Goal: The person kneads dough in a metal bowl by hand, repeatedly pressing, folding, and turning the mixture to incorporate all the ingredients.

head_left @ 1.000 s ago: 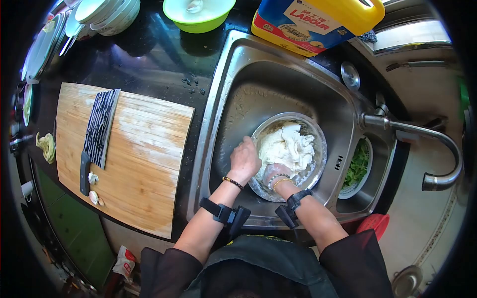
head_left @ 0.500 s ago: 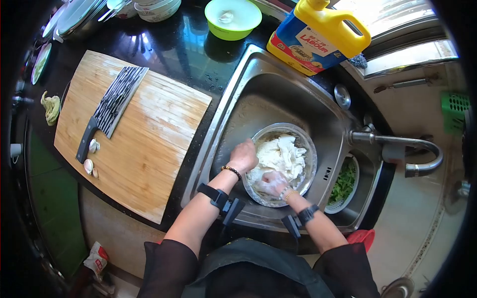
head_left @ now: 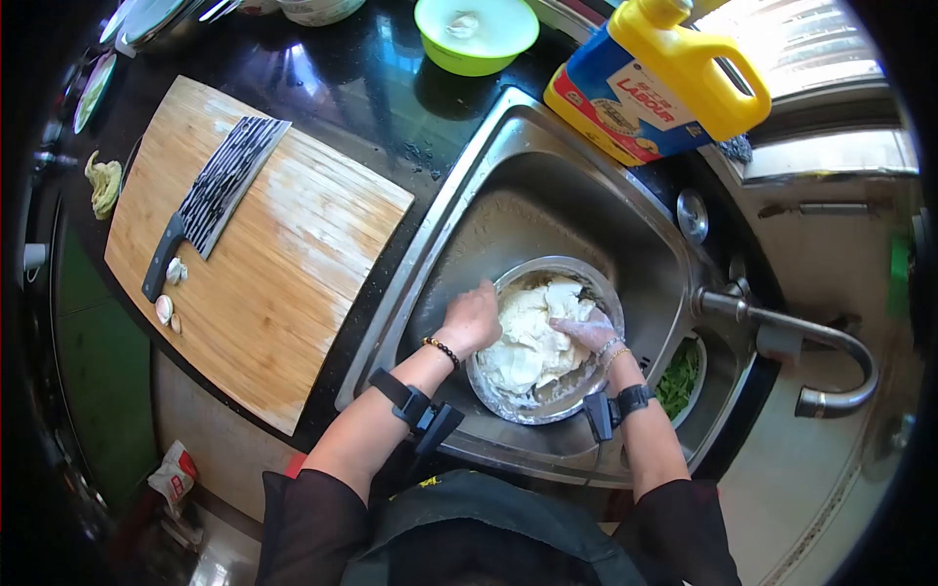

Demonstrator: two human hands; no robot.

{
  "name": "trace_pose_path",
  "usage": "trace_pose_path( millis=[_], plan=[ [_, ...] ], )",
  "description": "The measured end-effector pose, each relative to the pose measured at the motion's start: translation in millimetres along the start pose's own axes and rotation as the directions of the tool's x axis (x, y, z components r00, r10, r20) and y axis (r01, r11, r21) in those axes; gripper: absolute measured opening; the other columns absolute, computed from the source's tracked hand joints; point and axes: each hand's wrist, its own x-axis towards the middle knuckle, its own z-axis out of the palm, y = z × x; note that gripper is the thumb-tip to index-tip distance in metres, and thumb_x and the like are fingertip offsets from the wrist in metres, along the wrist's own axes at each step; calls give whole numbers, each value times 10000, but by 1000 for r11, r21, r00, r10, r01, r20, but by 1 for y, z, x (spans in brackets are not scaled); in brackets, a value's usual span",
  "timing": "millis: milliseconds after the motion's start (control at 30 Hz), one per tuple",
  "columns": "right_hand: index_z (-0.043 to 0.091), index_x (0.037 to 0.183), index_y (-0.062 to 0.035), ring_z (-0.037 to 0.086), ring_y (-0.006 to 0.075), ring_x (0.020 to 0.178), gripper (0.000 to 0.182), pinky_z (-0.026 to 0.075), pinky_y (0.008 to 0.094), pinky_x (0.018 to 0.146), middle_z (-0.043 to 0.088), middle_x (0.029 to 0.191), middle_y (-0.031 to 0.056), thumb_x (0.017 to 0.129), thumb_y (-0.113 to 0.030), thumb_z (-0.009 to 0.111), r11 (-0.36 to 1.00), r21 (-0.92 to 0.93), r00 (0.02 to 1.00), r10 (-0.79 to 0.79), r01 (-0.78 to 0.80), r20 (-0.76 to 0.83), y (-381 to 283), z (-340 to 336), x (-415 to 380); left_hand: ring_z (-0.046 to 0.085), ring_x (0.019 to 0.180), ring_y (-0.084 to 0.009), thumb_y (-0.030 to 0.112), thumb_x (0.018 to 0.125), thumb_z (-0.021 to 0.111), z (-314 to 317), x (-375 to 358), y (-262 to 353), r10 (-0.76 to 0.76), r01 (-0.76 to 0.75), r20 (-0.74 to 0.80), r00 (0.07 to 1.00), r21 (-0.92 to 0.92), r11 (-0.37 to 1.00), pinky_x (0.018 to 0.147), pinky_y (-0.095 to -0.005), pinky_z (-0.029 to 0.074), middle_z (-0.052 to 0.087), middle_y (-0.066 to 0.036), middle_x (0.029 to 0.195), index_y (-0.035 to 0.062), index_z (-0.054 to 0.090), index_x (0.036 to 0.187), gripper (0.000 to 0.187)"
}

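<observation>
A round metal bowl (head_left: 528, 410) stands in the sink, holding a lumpy, rough white dough (head_left: 532, 342). My left hand (head_left: 473, 317) is closed on the bowl's left rim, its fingertips partly hidden. At the right side of the bowl, my right hand (head_left: 586, 330), coated in white, grips the dough with the thumb lying over it. The other right fingers are mostly hidden in or behind the dough.
Left of the sink (head_left: 503, 210) lies a cutting board (head_left: 293, 264) with a cleaver (head_left: 220, 195) and garlic cloves (head_left: 166, 308). Beyond stand a lidded green bowl (head_left: 474, 59) and a yellow jug (head_left: 664, 88). Leafy greens (head_left: 677, 376) sit beside the faucet (head_left: 831, 356).
My right hand has moved from the near side of the bowl to its right side. The dough has changed shape. My left hand stays at the rim, and the view has shifted slightly.
</observation>
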Motion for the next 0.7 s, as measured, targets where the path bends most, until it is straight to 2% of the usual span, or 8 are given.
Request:
trace_pose_path(
  millis=[33,67,200,333,500,567,633,700],
  plan=[
    [467,1136,78,542,236,961,736,413,297,840,573,1053,167,609,-351,750,998,25,992,-53,51,117,0,0,7,575,864,-380,9,652,536,-1,-2,-1,0,0,12,1000,6,1000,766,-415,462,581,-273,870,-78,457,933,304],
    [516,1088,46,550,218,912,637,427,294,812,596,1000,139,609,-304,747,1000,20,995,-4,2,105,12,4,20,575,864,-380,9,652,536,-2,-3,-1,-11,11,7,1000,1,1000,766,-415,462,581,-273,870,-78,457,933,304],
    [534,1088,2,552,260,970,663,420,320,837,588,1058,132,577,-372,730,990,135,997,43,-51,57,21,17,16,580,861,-372,13,651,547,1,-4,-1,-3,3,14,1000,-1,1000,756,-411,468,585,-263,870,-76,453,937,314],
    [524,1043,-6,547,334,960,611,425,373,837,585,996,207,559,-336,696,997,8,952,-77,83,-295,33,31,1,584,863,-364,17,658,549,-4,-7,3,-28,28,19,999,25,999,757,-407,470,586,-261,873,-72,452,934,306],
    [516,1016,-18,522,351,914,583,422,391,811,557,947,203,528,-285,690,992,-98,906,-114,81,-407,20,25,-40,574,864,-386,8,660,532,2,-3,-3,-4,4,13,1000,-26,1000,766,-419,462,577,-279,865,-80,437,938,306],
    [516,993,-37,497,345,885,555,417,403,790,515,922,182,510,-245,693,961,-201,854,-261,188,-451,-19,11,-76,565,864,-406,-8,647,525,3,-3,-3,13,-12,12,1000,-49,999,772,-431,455,570,-294,858,-86,425,937,317],
    [519,975,-57,480,339,861,534,413,414,767,484,894,163,499,-220,698,957,-133,816,-291,259,-500,-24,6,-84,565,864,-406,-13,650,519,2,-4,-3,2,-2,-1,1000,-58,998,775,-433,452,567,-300,858,-88,427,935,309],
    [525,965,-60,469,338,873,522,411,415,764,472,896,163,501,-219,702,869,-433,775,-440,241,-453,-38,-7,-95,572,869,-387,12,674,520,-1,-5,-2,5,-5,4,1000,-31,1000,774,-423,457,575,-284,869,-83,437,942,296]
  ],
)
